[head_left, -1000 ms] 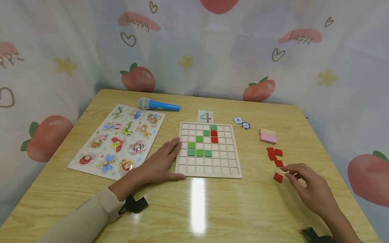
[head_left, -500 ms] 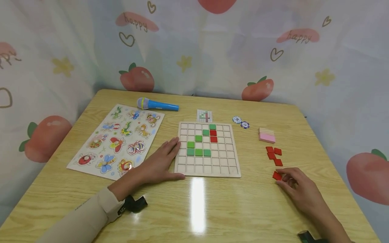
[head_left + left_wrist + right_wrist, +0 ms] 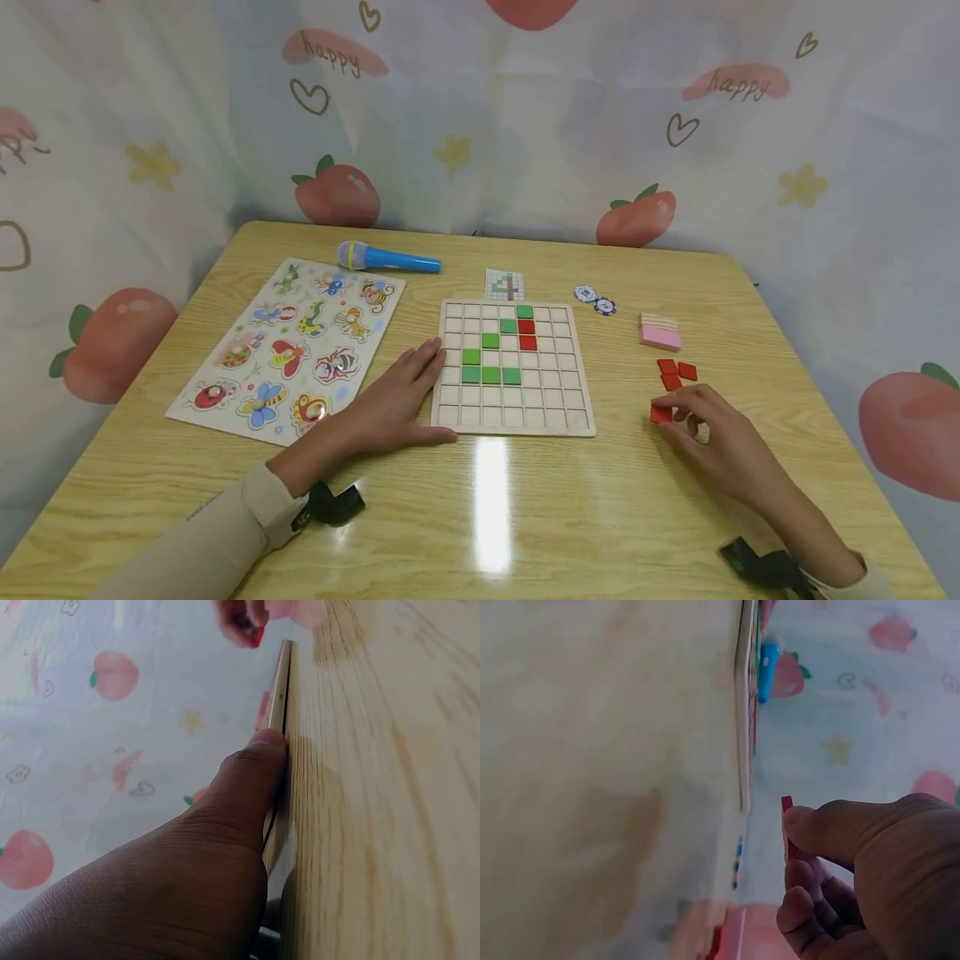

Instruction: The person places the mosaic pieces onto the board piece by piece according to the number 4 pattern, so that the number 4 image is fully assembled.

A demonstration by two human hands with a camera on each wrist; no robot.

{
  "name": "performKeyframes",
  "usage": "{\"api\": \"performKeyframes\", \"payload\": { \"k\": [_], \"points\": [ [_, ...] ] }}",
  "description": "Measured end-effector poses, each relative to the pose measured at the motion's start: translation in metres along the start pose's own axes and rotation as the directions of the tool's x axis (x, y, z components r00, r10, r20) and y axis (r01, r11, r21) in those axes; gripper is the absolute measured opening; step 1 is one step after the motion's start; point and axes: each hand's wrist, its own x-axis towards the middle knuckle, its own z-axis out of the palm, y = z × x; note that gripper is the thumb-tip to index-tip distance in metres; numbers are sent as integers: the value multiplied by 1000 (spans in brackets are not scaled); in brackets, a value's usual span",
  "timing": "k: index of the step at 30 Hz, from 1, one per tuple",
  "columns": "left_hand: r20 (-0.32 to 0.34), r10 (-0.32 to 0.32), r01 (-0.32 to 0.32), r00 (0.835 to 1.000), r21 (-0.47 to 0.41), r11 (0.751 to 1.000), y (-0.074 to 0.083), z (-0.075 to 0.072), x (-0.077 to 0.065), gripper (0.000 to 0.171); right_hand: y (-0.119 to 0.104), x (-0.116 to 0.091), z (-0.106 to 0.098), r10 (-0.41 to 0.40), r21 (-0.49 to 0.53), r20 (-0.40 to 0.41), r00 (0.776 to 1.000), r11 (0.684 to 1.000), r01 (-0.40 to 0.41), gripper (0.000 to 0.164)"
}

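Between thumb and fingers my right hand (image 3: 716, 446) pinches a red square tile (image 3: 661, 412), held above the table right of the grid board; the right wrist view shows the tile (image 3: 787, 829) edge-on under the thumb. Just behind this hand lie several loose red tiles (image 3: 670, 375), partly covered by it. My left hand (image 3: 393, 400) rests with fingers extended along the left edge of the wooden grid board (image 3: 555, 421), its thumb at the near corner. Green tiles (image 3: 491, 376) and two red tiles (image 3: 527, 335) sit in the board's cells.
A small pattern card (image 3: 505, 285) lies behind the board. Two poker chips (image 3: 596, 300) and a stack of pink and cream pieces (image 3: 660, 332) are to the right. Left are an insect puzzle board (image 3: 300, 350) and a blue toy microphone (image 3: 390, 257).
My right hand came down on the nearest loose red tile, pinched it, and lifted it away, up and left in the head view. The left hand has stayed at the board.
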Motion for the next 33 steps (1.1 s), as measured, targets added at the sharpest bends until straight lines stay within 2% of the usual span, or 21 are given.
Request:
{"api": "performKeyframes", "payload": {
  "k": [3,8,12,16,20,23,33],
  "points": [
    [1,-2,2,1000,1,1000,0,0,-1,127,-14,29,1,-77,25,48,996,997,76,36],
    [4,0,0,1000,13,1000,-1,1,1,128,-35,79,16,-125,68,165,978,991,115,30],
    [6,-2,2,1000,15,1000,-1,2,2,128,-46,115,32,-150,95,275,950,987,129,25],
    [3,-4,4,1000,17,1000,-1,3,2,128,-52,141,47,-170,88,368,914,985,148,18],
    [8,-13,12,1000,20,1000,-2,4,2,128,-57,156,58,-181,89,428,885,983,158,11],
    [11,-18,18,1000,20,1000,-3,5,2,128,-60,161,63,-192,110,441,877,981,160,9],
    [22,-23,22,999,26,999,-3,3,4,128,-60,165,75,-196,131,417,888,979,155,6]
  ]
}}
